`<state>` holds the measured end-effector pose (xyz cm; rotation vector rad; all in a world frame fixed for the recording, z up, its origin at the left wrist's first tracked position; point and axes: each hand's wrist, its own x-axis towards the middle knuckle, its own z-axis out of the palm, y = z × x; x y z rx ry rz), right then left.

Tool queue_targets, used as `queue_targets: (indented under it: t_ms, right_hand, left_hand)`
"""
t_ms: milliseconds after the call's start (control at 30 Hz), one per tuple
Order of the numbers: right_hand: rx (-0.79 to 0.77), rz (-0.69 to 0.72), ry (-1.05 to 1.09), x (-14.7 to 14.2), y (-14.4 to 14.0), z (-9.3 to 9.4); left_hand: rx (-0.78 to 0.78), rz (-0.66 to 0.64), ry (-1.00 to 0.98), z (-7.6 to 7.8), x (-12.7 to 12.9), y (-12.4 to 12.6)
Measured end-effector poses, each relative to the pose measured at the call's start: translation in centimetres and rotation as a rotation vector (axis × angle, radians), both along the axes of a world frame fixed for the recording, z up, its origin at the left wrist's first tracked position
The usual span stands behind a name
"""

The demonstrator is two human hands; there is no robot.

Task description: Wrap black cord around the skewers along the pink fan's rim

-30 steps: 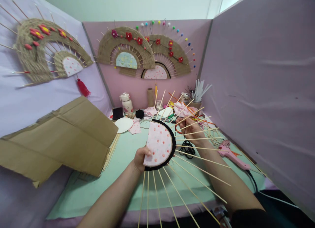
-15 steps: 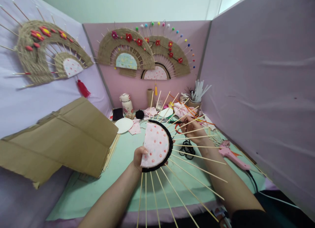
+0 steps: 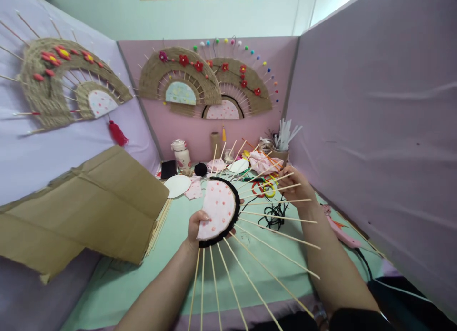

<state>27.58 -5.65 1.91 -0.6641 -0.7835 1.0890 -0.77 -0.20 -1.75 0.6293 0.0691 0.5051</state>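
Note:
My left hand (image 3: 197, 226) grips a half-round fan frame (image 3: 220, 208) by its straight side, thumb on the front and fingers behind. Pink flowered cloth covers its face, and a black cord band (image 3: 237, 205) runs around the curved edge. Thin bamboo sticks (image 3: 278, 233) spread from it like rays. Beyond the sticks, my right hand (image 3: 297, 187) is raised with its fingertips pinched on black cord, partly hidden by the sticks. A loose tangle of black cord (image 3: 274, 215) lies below that hand, and one strand leads to the fan's edge.
Red and yellow-handled scissors (image 3: 269, 187) lie past the sticks. A pink glue gun (image 3: 342, 233) is at right. Folded cardboard (image 3: 82, 207) stands at left beside a white oval (image 3: 177, 185). A bottle (image 3: 181, 153), a black ball of yarn (image 3: 200, 169) and cloth scraps line the back.
My right hand has moved right, away from the fan, drawing the cord outward. The yellow scissor handles now show. The fan stays in my left hand, slightly further left in view.

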Motion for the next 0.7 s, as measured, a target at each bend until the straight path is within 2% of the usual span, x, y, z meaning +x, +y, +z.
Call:
queue_targets:
  t_ms: [367,500,633,700]
  right_hand:
    - [0.190,-0.132,-0.052,-0.6,-0.6,0.3]
    - [0.216,-0.180,-0.049,-0.4,-0.5,0.3]
    - [0.227,-0.153,-0.054,-0.3,-0.4,0.3]
    - [0.184,-0.139,-0.050,-0.3,-0.2,0.2]
  left_hand:
    - [0.056,0.018,-0.003,-0.3,-0.1,1.5]
    - [0.068,0.022,-0.027,-0.2,0.2,1.4]
    - [0.062,0.005,-0.031,0.0,0.3,1.0]
    - [0.060,-0.019,-0.014,0.1,0.2,0.8]
